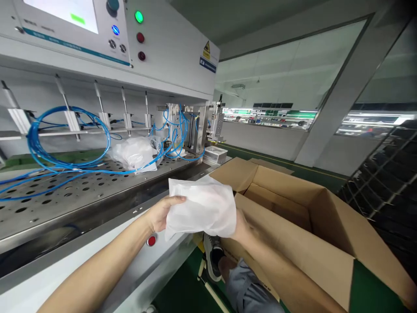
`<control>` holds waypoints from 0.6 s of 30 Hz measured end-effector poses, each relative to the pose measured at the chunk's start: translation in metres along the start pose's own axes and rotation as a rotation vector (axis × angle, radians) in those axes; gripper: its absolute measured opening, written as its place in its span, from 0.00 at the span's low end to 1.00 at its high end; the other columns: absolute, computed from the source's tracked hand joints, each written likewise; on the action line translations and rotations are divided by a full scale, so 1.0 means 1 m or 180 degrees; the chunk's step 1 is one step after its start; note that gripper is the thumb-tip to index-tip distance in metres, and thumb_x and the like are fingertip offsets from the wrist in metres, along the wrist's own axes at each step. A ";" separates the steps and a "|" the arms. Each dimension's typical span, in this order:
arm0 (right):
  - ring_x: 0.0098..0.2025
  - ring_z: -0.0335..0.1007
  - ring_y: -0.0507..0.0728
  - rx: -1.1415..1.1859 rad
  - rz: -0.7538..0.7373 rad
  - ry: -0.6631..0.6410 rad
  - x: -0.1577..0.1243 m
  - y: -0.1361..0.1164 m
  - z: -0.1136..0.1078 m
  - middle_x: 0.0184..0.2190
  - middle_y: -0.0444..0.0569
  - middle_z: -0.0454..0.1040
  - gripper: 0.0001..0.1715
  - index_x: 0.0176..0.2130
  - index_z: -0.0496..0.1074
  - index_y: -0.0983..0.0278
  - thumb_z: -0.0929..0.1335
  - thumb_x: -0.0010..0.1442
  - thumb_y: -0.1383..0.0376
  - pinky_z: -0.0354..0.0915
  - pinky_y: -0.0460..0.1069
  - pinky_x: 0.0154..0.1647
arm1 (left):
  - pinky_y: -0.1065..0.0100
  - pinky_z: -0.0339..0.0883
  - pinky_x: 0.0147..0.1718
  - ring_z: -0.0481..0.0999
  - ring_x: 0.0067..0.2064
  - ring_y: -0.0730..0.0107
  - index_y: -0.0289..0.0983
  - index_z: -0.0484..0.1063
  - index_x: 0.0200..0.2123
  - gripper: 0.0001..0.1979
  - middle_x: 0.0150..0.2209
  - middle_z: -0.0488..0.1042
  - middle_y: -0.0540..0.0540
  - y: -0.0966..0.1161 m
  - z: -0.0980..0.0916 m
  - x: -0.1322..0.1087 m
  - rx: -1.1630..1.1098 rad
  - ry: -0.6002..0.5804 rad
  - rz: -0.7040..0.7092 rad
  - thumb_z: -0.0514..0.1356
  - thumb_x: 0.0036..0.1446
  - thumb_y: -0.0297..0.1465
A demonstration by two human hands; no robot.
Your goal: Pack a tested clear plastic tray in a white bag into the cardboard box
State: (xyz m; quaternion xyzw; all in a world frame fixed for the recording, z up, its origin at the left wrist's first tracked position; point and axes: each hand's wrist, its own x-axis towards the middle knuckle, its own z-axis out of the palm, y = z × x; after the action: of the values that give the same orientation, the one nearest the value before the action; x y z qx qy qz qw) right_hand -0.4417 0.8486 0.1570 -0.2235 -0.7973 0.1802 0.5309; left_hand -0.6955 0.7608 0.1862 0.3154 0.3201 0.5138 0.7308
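A white plastic-bagged packet (202,206) is held in front of me between both hands. My left hand (161,213) grips its left edge, thumb on top. Behind the packet's lower right corner sits my right hand (241,226), mostly hidden, with its fingers under the packet. The packet hangs over the gap between the machine's front edge and an open cardboard box (293,217) on my right. The box's flaps stand open and its inside looks bare where it shows.
A perforated metal deck (65,191) carries blue air hoses (58,143) and another clear bagged item (133,152). Above is a control panel (124,30) with a green lamp. A red button (151,240) sits on the machine's front. My shoe (213,256) rests below on green floor.
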 end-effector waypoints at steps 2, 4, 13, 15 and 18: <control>0.66 0.65 0.71 0.0072 0.0063 0.0221 0.002 -0.004 -0.004 0.63 0.60 0.70 0.28 0.46 0.82 0.61 0.78 0.55 0.45 0.66 0.64 0.66 | 0.58 0.80 0.44 0.85 0.40 0.50 0.25 0.78 0.47 0.18 0.42 0.83 0.31 -0.001 0.001 0.003 -0.0149 0.0195 0.0106 0.69 0.54 0.30; 0.69 0.61 0.69 0.0496 0.0562 0.0505 0.001 -0.008 -0.004 0.65 0.59 0.69 0.27 0.43 0.81 0.61 0.71 0.63 0.41 0.63 0.66 0.68 | 0.58 0.80 0.46 0.85 0.40 0.51 0.25 0.77 0.49 0.17 0.42 0.83 0.32 -0.002 0.002 0.006 -0.0284 0.0392 0.0293 0.67 0.57 0.29; 0.45 0.76 0.63 0.3188 0.2277 0.0027 -0.001 -0.040 0.030 0.47 0.53 0.79 0.33 0.43 0.73 0.60 0.81 0.48 0.43 0.74 0.57 0.44 | 0.56 0.79 0.54 0.84 0.47 0.50 0.29 0.72 0.60 0.26 0.47 0.82 0.35 -0.023 0.004 0.011 -0.0346 0.0635 0.0753 0.67 0.59 0.29; 0.32 0.70 0.56 0.2981 0.2254 0.0552 0.012 -0.039 0.034 0.32 0.46 0.75 0.31 0.33 0.70 0.62 0.82 0.46 0.45 0.68 0.50 0.34 | 0.56 0.79 0.53 0.84 0.47 0.50 0.29 0.72 0.60 0.26 0.47 0.83 0.36 -0.028 0.003 0.011 -0.0325 0.0685 0.0638 0.67 0.59 0.29; 0.24 0.53 0.50 0.2544 0.1927 0.1080 0.027 -0.034 0.030 0.21 0.39 0.61 0.36 0.24 0.61 0.62 0.81 0.45 0.43 0.54 0.46 0.27 | 0.59 0.80 0.50 0.83 0.49 0.51 0.32 0.74 0.58 0.22 0.49 0.82 0.38 -0.036 0.000 0.014 -0.0309 0.0798 0.0748 0.66 0.62 0.31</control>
State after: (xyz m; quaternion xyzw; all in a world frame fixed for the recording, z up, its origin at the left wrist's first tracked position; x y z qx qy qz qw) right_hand -0.4837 0.8336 0.1842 -0.2499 -0.4691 0.5766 0.6205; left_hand -0.6720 0.7644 0.1555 0.2485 0.3445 0.6458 0.6344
